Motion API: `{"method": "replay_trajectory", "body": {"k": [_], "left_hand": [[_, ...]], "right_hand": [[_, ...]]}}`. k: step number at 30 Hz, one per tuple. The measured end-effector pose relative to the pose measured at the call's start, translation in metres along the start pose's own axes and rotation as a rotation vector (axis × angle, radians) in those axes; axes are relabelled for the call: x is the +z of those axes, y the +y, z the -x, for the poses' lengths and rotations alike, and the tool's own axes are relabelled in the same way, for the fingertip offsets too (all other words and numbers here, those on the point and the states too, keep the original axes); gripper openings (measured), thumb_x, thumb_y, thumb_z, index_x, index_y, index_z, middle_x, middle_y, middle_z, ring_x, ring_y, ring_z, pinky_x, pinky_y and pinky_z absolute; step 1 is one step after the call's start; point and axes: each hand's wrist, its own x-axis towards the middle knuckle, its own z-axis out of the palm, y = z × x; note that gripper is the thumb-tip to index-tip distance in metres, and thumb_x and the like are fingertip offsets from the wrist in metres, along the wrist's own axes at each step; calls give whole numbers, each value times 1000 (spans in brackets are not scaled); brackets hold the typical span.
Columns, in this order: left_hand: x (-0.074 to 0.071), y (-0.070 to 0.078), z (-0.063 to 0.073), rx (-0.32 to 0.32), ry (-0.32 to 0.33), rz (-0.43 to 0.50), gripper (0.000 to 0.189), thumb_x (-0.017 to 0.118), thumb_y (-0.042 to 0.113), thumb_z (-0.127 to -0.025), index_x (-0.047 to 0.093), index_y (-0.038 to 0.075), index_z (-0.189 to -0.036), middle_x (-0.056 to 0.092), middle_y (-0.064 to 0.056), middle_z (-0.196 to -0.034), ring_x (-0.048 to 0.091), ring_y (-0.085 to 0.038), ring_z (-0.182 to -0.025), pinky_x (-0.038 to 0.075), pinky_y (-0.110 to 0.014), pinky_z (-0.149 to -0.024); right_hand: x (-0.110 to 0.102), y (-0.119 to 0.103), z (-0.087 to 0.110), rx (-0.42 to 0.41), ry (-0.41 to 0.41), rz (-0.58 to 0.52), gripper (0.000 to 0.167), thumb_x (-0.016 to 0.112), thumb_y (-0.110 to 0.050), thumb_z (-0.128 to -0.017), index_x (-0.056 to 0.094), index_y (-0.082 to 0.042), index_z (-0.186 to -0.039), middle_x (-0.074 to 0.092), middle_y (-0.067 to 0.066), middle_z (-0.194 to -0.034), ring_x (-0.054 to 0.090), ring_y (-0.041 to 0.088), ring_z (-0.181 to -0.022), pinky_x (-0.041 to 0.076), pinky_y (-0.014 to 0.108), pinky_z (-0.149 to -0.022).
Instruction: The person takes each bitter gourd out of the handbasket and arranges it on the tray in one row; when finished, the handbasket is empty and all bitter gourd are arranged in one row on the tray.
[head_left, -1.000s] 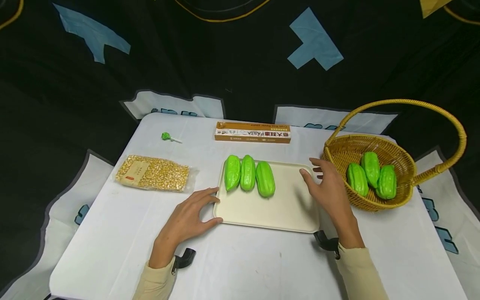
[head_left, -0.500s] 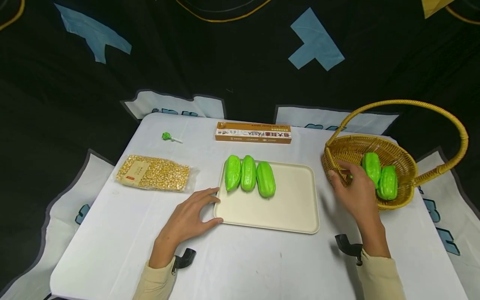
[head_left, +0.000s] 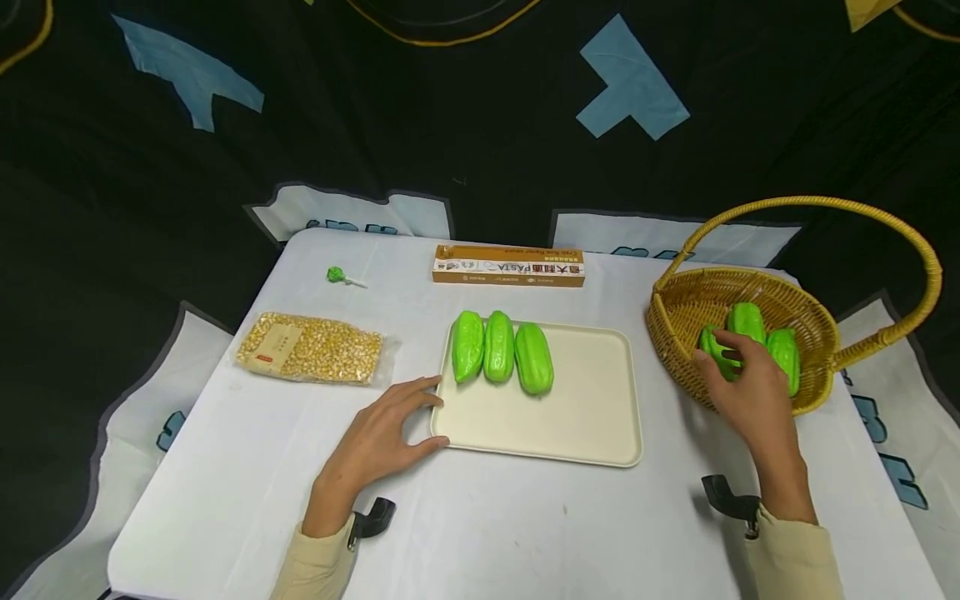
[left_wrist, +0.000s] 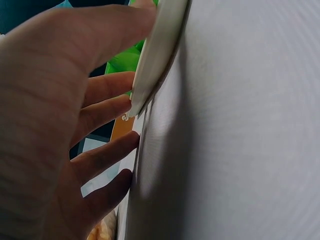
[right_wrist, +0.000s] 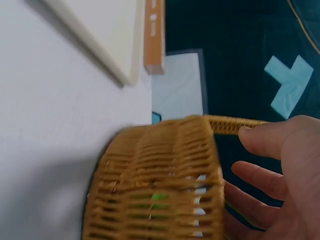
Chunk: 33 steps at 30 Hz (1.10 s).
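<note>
On the cream tray (head_left: 592, 392), three glossy green ridged fruits, one of them the right-hand fruit (head_left: 533, 359), lie side by side towards the upper left. My left hand (head_left: 378, 429) rests at the tray's left edge, thumb and fingertips touching the rim. Over the wicker basket (head_left: 678, 333) on the right, my right hand (head_left: 750, 392) reaches in with fingers spread above the leftmost green fruit (head_left: 712, 346). The right wrist view shows the fingers just above the basket's rim, holding nothing visible. Two more green fruits (head_left: 747, 321) sit in the basket, partly hidden by the hand.
A brown pasta box (head_left: 508, 267) lies behind the tray. To the left are a bag of corn kernels (head_left: 322, 348) and a green lollipop (head_left: 337, 275). The basket's tall arched handle (head_left: 817, 201) rises over the basket.
My right hand has moved right, from beside the tray's right edge to over the basket's inside. The left hand and the fruits on the tray have stayed put.
</note>
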Motion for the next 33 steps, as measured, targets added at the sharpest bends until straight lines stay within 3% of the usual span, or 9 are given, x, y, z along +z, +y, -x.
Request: {"method": "replay_trajectory", "body": {"k": [15, 24, 33], "left_hand": [[0, 0, 1, 1, 6, 2, 53, 90, 50, -86, 74, 20, -127, 55, 4, -161, 52, -25, -149, 50, -50, -117], [1, -1, 2, 10, 6, 5, 52, 90, 50, -87, 74, 20, -127, 55, 4, -162, 51, -25, -149, 50, -50, -117], [1, -1, 1, 9, 7, -2, 52, 89, 51, -87, 74, 21, -127, 55, 4, -161, 52, -24, -148, 50, -49, -117]], "right_hand": [[-8, 30, -11, 98, -78, 148, 64, 68, -29, -105, 49, 10, -152, 49, 43, -145, 47, 62, -131, 42, 79, -103], [-12, 35, -24, 109, -166, 183, 68, 71, -29, -103, 47, 11, -152, 47, 45, -145, 48, 59, -125, 45, 78, -98], [-15, 38, -35, 105, -250, 198, 72, 76, -27, -100, 44, 13, -152, 51, 45, -136, 53, 54, -109, 50, 72, -87]]}}
